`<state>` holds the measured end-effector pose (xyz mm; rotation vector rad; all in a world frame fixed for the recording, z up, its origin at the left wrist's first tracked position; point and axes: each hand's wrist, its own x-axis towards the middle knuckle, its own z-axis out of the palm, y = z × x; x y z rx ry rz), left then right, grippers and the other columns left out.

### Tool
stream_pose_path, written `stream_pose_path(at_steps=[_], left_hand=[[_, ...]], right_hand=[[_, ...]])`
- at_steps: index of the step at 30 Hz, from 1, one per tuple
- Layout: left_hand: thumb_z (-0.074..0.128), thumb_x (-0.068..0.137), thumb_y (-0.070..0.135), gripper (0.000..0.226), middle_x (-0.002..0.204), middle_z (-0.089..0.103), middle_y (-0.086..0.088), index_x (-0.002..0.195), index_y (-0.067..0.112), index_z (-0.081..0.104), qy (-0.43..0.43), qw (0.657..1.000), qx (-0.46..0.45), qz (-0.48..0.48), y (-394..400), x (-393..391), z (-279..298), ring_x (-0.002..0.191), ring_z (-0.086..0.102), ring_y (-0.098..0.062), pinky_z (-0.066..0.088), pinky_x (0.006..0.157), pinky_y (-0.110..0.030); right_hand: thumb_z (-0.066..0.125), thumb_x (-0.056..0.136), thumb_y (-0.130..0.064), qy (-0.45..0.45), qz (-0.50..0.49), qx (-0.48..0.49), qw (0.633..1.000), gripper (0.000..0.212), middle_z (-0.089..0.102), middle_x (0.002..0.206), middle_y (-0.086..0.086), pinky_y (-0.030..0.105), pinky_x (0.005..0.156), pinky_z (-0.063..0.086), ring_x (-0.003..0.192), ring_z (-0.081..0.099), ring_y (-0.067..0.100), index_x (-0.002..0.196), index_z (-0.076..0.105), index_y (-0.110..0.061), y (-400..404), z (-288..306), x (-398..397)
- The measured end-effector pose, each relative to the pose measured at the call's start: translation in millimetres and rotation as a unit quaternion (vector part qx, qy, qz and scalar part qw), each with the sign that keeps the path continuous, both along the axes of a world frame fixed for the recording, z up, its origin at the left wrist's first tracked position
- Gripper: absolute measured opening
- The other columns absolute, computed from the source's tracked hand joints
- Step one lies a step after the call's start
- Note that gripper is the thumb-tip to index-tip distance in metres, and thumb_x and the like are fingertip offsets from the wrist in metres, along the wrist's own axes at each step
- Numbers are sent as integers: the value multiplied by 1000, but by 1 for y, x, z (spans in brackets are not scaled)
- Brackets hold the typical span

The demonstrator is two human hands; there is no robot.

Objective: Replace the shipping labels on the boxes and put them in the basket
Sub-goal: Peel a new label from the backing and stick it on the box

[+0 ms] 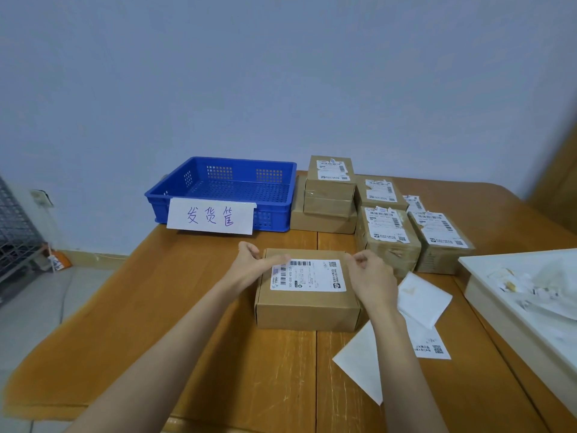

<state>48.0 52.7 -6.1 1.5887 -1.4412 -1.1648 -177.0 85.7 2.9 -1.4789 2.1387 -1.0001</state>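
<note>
Pressing the new shipping label (309, 275) flat onto the cardboard box (307, 303), the left hand (249, 265) smooths its corner with one straight finger, while the right hand (371, 276), fingers curled, steadies the box's right edge.

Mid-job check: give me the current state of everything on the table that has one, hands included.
Front box: closed, intact label stuck flat on top.
Left hand: thumb pressing the label's left edge.
Right hand: fingers curled at the box's right edge.
Basket: empty.
Back boxes: closed, labels torn.
Backing sheets: loose on table.

Box (307, 303) before basket (218, 195), box stacks (387, 214) right of basket
</note>
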Motion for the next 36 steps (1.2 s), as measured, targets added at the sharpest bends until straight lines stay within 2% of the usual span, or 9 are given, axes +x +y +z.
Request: stream_pose_path(at_steps=[4,7,9,11,14,18,24,28,36], left_hand=[[80,42,68,115,119,48,3,130,17,26,-84,979,151,-106,1,13,8,114,52,-16,51,77,-26],[90,49,60,114,129,55,-5,134,12,32,-66,980,166,-93,-1,15,7,116,57,-19,55,83,-27],[90,46,53,113,126,60,-8,134,7,37,-38,980,176,-80,-1,14,11,113,61,-20,58,77,-27],[95,35,56,122,120,65,-8,133,4,45,-24,979,191,-74,0,14,16,108,64,-21,58,70,-26],[93,56,47,106,124,64,-10,139,2,45,-23,979,194,-52,-2,15,18,112,62,-23,56,73,-27],[83,76,33,93,127,56,-12,147,1,32,-29,982,184,-29,-2,16,23,110,57,-25,54,71,-30],[89,58,33,88,126,64,-11,132,5,53,5,981,191,-29,-2,33,34,113,62,-26,58,89,-41],[87,59,35,71,116,67,-7,119,9,61,10,990,144,-5,-2,45,47,104,63,-21,57,82,-32],[91,55,36,72,112,71,-6,117,9,64,29,995,69,60,-16,69,83,99,69,-20,58,81,-32]], right_hand=[[50,91,-60,16,55,100,993,68,60,130,4,38,92,44,121,54,28,141,44,-15,-3,-6,2],[34,102,-47,72,78,91,990,47,64,121,7,35,86,41,114,55,29,128,55,-15,-1,-8,2],[29,105,-34,53,66,62,995,39,66,107,10,35,81,39,104,56,30,108,62,-13,1,-7,2],[32,103,-40,5,55,65,996,40,64,104,8,35,80,40,98,54,25,106,62,-13,3,-7,2],[39,97,-58,11,63,120,991,55,62,115,6,33,77,42,103,55,24,119,57,-12,2,-8,7],[38,95,-62,52,63,126,989,62,61,121,8,32,73,40,111,56,28,126,54,-11,-2,-6,14],[47,93,-61,-12,88,78,993,68,55,135,8,31,79,39,121,53,28,141,46,-12,-9,5,24],[60,80,-67,-71,116,61,989,80,50,137,7,37,91,48,117,54,24,139,49,-14,-21,13,33],[59,81,-66,-79,118,5,990,61,62,120,1,32,72,43,103,61,22,117,65,-17,-55,48,63]])
